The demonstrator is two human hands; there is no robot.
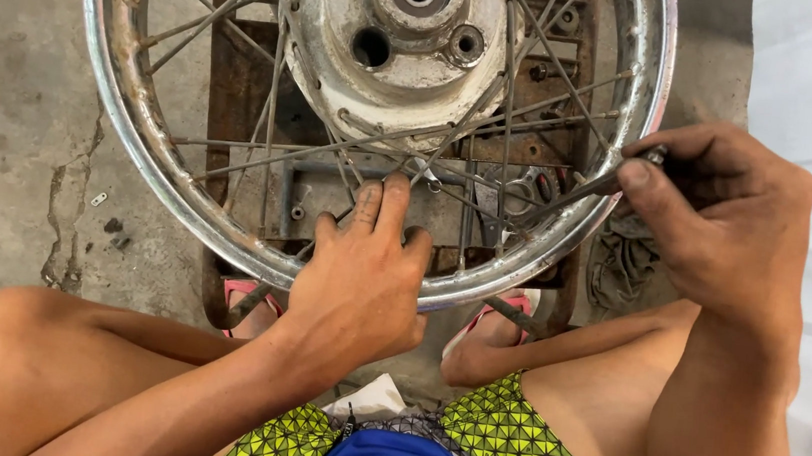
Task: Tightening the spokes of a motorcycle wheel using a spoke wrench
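— Where is the spoked wheel (pixel 137 109) held?
— Upper centre of frame; its lower rim is pressed by the left hand (pixel 361 274), fingers spread.
— And progress?
— Spokes seem laced; a slim tool (pixel 581 188) is pinched by the right hand (pixel 718 221), adjustment apparently unfinished.

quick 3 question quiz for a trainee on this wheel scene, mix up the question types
1. True or false: the left hand rests on the chrome rim with its fingers among the spokes.
2. What does the right hand hold? A. a slim metal tool B. a hammer C. a rag
3. Fill in: the wheel lies on a rusty metal ___ on the concrete floor.

Key
1. True
2. A; its tip points in at the spokes near the rim.
3. frame, seen through the spokes around the hub.
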